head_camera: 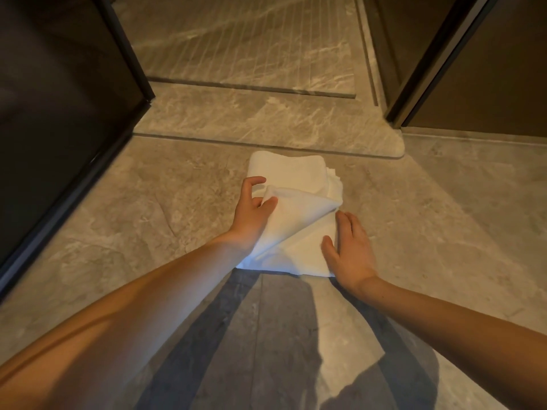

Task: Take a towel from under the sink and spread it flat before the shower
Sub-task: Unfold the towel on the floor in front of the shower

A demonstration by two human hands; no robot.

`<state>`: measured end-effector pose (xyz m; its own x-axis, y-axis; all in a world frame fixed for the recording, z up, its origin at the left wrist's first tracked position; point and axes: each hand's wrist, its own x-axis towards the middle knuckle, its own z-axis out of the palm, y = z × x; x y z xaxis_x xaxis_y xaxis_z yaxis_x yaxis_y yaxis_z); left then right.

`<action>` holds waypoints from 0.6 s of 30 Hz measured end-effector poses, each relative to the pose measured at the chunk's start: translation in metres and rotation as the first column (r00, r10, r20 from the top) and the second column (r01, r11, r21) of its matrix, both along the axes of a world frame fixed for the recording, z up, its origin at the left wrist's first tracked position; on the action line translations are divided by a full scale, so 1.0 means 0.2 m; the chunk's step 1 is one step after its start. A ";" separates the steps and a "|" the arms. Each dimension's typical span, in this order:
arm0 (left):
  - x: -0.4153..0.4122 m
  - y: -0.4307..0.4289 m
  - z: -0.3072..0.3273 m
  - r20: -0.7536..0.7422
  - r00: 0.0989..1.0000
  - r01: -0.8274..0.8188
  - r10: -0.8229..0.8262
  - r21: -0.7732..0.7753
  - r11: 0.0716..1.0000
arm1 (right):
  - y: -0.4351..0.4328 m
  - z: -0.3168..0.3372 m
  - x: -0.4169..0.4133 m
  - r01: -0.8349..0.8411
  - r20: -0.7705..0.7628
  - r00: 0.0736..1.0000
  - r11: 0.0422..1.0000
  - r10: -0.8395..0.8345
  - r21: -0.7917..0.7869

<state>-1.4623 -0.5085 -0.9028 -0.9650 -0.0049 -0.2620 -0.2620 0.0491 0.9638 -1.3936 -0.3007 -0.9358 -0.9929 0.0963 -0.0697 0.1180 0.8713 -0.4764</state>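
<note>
A white towel (296, 220) lies folded on the stone floor, just in front of the raised shower threshold (266, 125). My left hand (251, 211) grips a lifted flap of the towel's top layer at its left side, thumb over the cloth. My right hand (349, 250) rests flat on the towel's near right corner, fingers spread, pressing it to the floor. The far half of the towel is still a thick folded stack.
The grooved shower floor (236, 42) lies beyond the threshold. A dark glass panel with a black frame (59, 128) stands at the left and another dark panel (473, 69) at the right. The grey marble floor (444, 217) spreads around the towel.
</note>
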 end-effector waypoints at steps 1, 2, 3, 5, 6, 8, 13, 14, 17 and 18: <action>0.00 0.00 0.01 0.018 1.000 -0.016 0.015 0.032 0.999 | -0.03 0.01 0.00 -0.001 -0.002 1.000 1.000 0.001 -0.023; 0.00 0.00 0.01 0.039 0.999 -0.035 0.032 0.069 0.997 | -0.07 0.01 0.00 -0.031 0.009 0.999 0.999 0.031 -0.010; 0.01 0.00 0.02 0.061 0.997 -0.054 0.047 0.106 0.993 | -0.10 0.01 0.00 -0.079 0.038 0.996 0.996 0.078 0.042; 0.01 0.00 0.03 0.090 0.993 -0.097 0.083 0.164 0.982 | -0.15 -0.02 0.03 -0.156 0.127 0.983 0.971 0.134 0.181; 0.02 -0.01 0.03 0.094 0.990 -0.122 0.106 0.177 0.977 | -0.16 -0.04 0.04 -0.163 0.152 0.980 0.961 0.131 0.225; 0.02 -0.01 0.04 0.087 0.983 -0.175 0.161 0.202 0.964 | -0.15 -0.05 0.05 -0.155 0.157 0.980 0.956 0.118 0.249; 0.04 -0.14 0.05 0.045 0.938 -0.345 0.342 0.139 0.928 | -0.08 -0.05 0.00 -0.184 0.130 0.979 0.962 0.160 0.201; 0.05 -0.18 0.05 0.029 0.927 -0.374 0.373 0.102 0.922 | -0.07 -0.05 -0.01 -0.187 0.129 0.978 0.963 0.164 0.192; 0.09 -0.26 0.05 -0.051 0.911 -0.410 0.410 0.024 0.912 | -0.06 -0.05 -0.02 -0.197 0.133 0.976 0.959 0.172 0.205; 0.10 -0.28 0.05 -0.070 0.907 -0.416 0.416 0.011 0.909 | -0.06 -0.04 -0.02 -0.196 0.138 0.976 0.957 0.170 0.213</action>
